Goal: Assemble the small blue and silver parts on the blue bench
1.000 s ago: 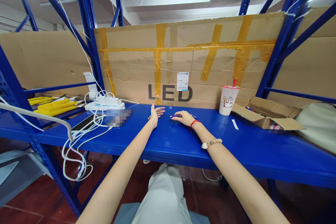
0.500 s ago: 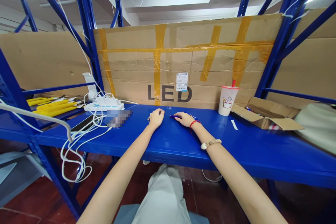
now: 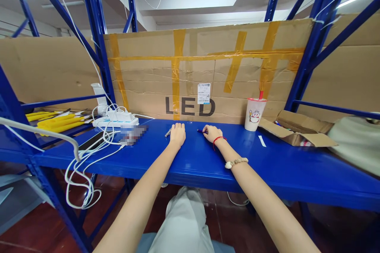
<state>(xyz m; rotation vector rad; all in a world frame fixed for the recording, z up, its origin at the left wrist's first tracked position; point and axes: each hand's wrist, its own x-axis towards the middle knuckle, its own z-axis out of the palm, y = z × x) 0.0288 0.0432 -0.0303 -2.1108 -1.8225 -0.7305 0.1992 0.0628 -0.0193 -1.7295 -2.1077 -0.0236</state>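
My left hand (image 3: 178, 135) lies palm down on the blue shelf top (image 3: 190, 162), its fingers stretched forward and close together. By its thumb side a short, silvery pen-like piece (image 3: 168, 133) sticks out; how far it runs under the hand is hidden. A little to the right, my right hand (image 3: 212, 133) is closed on a dark blue pen (image 3: 201, 131), whose end points left from between thumb and fingers. The rest of the pen is covered by the hand.
A paper cup (image 3: 254, 116) with a red straw stands right of my hands, near a white strip (image 3: 262, 141) and an open cardboard box (image 3: 293, 136). White cables (image 3: 89, 166), a power strip (image 3: 118, 118) and a phone (image 3: 92, 141) lie left. Cardboard (image 3: 142, 75) closes the back.
My left hand has flattened, its fingers now stretched forward, and more of the silvery piece shows. The pen end at my right hand has shifted slightly, and the blue item behind that hand no longer shows.
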